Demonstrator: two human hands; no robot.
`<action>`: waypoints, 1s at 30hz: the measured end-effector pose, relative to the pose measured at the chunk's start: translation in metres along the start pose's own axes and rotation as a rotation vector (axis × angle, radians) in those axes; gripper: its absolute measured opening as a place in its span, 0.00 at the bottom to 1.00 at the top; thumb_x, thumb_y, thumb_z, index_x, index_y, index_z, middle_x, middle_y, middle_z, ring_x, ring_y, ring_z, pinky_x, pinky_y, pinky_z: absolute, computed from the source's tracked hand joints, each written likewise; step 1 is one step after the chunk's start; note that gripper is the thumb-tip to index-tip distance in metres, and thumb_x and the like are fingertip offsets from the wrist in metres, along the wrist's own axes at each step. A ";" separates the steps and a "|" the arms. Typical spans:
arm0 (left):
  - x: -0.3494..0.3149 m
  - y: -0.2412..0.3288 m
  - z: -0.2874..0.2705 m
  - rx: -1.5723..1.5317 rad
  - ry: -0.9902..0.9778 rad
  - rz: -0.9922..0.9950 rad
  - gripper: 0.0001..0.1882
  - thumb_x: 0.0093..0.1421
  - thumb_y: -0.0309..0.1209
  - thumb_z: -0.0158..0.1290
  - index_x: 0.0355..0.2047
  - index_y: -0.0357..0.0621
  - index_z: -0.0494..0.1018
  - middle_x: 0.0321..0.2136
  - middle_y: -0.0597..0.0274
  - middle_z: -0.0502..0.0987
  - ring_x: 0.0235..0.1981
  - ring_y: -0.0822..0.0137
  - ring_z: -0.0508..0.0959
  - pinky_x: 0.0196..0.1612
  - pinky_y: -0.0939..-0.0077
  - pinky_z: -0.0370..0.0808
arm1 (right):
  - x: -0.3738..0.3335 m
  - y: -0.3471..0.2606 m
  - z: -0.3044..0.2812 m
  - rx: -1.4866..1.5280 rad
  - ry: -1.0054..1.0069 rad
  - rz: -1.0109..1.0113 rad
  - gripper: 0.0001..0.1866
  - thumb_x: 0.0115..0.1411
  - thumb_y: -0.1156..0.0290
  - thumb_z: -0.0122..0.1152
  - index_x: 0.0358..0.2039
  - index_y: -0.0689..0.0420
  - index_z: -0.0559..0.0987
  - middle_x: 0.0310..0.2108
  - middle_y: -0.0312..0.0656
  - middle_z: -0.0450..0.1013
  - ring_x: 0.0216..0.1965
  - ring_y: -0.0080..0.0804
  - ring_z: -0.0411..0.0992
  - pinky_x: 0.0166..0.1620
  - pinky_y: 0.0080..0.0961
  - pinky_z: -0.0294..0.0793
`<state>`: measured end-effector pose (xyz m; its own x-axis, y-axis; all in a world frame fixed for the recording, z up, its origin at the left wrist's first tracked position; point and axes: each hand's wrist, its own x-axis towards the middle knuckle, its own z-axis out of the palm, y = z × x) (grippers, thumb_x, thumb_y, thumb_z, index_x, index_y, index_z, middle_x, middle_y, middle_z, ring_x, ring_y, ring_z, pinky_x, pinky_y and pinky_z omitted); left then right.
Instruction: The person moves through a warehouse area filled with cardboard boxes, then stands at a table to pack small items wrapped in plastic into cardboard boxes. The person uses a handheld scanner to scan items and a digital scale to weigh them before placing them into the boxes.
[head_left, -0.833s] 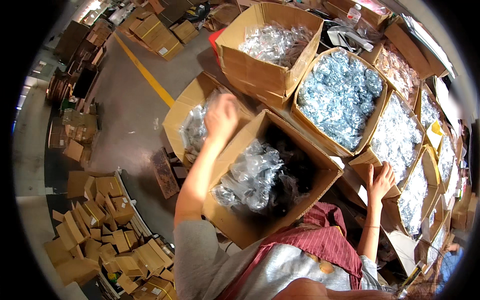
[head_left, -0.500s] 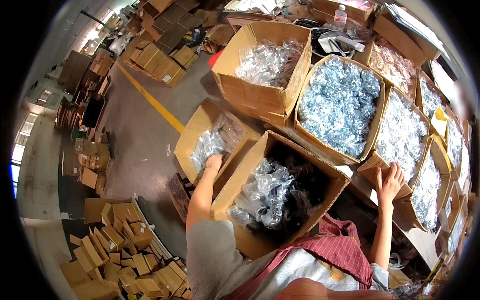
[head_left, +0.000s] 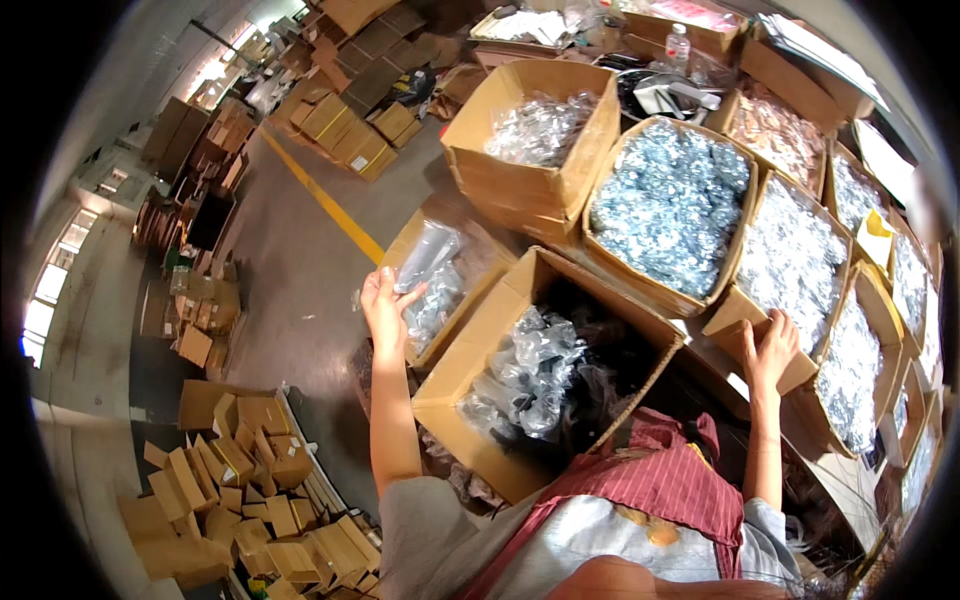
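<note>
My left hand (head_left: 384, 303) is raised at the near-left edge of a small carton (head_left: 440, 345), its fingers apart and apparently holding nothing. Inside that carton lie clear plastic bags (head_left: 428, 257), some with grey contents. My right hand (head_left: 772, 350) rests with spread fingers on the near rim of a carton (head_left: 752, 352) full of shiny clear plastic packages (head_left: 795, 255). Between my arms stands a larger open carton (head_left: 455, 405) with crumpled clear bags (head_left: 530, 375) around dark items; its right side is deep in shadow.
Behind stand a tall carton (head_left: 510, 185) of clear bags and one of bluish clear packages (head_left: 675, 200). More filled cartons line the right side. A heap of empty boxes (head_left: 250, 480) lies lower left. A yellow line (head_left: 325, 195) crosses the floor.
My left hand has lifted out of the small carton and moved left, its fingers now spread. A flat clear bag shows higher in that carton. My right hand stays on the rim.
</note>
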<state>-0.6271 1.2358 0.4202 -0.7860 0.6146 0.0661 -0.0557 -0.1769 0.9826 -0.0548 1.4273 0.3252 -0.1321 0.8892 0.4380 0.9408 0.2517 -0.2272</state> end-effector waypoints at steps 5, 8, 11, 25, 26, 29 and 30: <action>-0.082 0.044 0.101 -0.052 -0.167 -0.170 0.08 0.69 0.34 0.48 0.38 0.43 0.68 0.33 0.61 0.77 0.31 0.64 0.82 0.25 0.70 0.82 | -0.002 -0.055 -0.056 0.558 0.013 -0.199 0.24 0.51 0.75 0.61 0.50 0.60 0.72 0.52 0.52 0.67 0.58 0.53 0.63 0.63 0.47 0.58; -0.128 0.042 0.166 -0.119 -0.413 -0.295 0.08 0.69 0.34 0.47 0.38 0.42 0.68 0.34 0.60 0.76 0.31 0.64 0.82 0.28 0.68 0.82 | -0.015 -0.083 -0.078 1.213 -0.519 -0.060 0.27 0.59 0.66 0.64 0.58 0.57 0.69 0.52 0.47 0.69 0.56 0.37 0.67 0.58 0.37 0.67; -0.172 0.018 0.216 -0.146 -0.571 -0.302 0.07 0.69 0.32 0.47 0.39 0.41 0.67 0.32 0.65 0.73 0.30 0.72 0.77 0.29 0.74 0.79 | -0.016 -0.095 -0.089 1.928 -0.954 0.120 0.30 0.66 0.60 0.57 0.63 0.58 0.61 0.56 0.44 0.68 0.50 0.31 0.72 0.55 0.32 0.71; -0.208 -0.012 0.229 0.170 -0.792 -0.419 0.19 0.70 0.40 0.46 0.53 0.38 0.65 0.37 0.47 0.81 0.30 0.63 0.82 0.31 0.77 0.79 | -0.017 0.063 -0.130 2.427 -0.419 1.137 0.18 0.71 0.56 0.45 0.34 0.57 0.73 0.13 0.30 0.61 0.10 0.20 0.59 0.13 0.20 0.61; -0.207 -0.019 0.220 0.202 -0.792 -0.402 0.17 0.69 0.37 0.47 0.51 0.37 0.67 0.37 0.48 0.81 0.31 0.64 0.82 0.32 0.77 0.79 | -0.016 0.072 -0.144 2.401 -0.326 1.178 0.17 0.71 0.57 0.45 0.34 0.57 0.74 0.14 0.30 0.64 0.09 0.18 0.59 0.12 0.18 0.60; -0.207 -0.044 0.201 0.290 -0.743 -0.426 0.14 0.68 0.34 0.49 0.47 0.36 0.71 0.37 0.51 0.81 0.32 0.67 0.81 0.34 0.78 0.78 | -0.021 0.129 -0.158 2.343 -0.172 1.025 0.17 0.70 0.56 0.50 0.36 0.59 0.75 0.20 0.33 0.74 0.10 0.15 0.62 0.11 0.11 0.58; -0.207 -0.052 0.194 0.326 -0.717 -0.424 0.13 0.68 0.34 0.49 0.45 0.36 0.71 0.37 0.52 0.81 0.32 0.68 0.80 0.35 0.78 0.77 | -0.016 0.143 -0.166 2.190 -0.007 1.098 0.19 0.70 0.55 0.50 0.32 0.59 0.75 0.19 0.36 0.73 0.10 0.20 0.63 0.15 0.14 0.63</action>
<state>-0.3419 1.2671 0.3888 -0.1595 0.9309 -0.3286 0.0099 0.3344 0.9424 0.1339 1.3853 0.4299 -0.0424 0.9154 -0.4002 -0.8638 -0.2349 -0.4458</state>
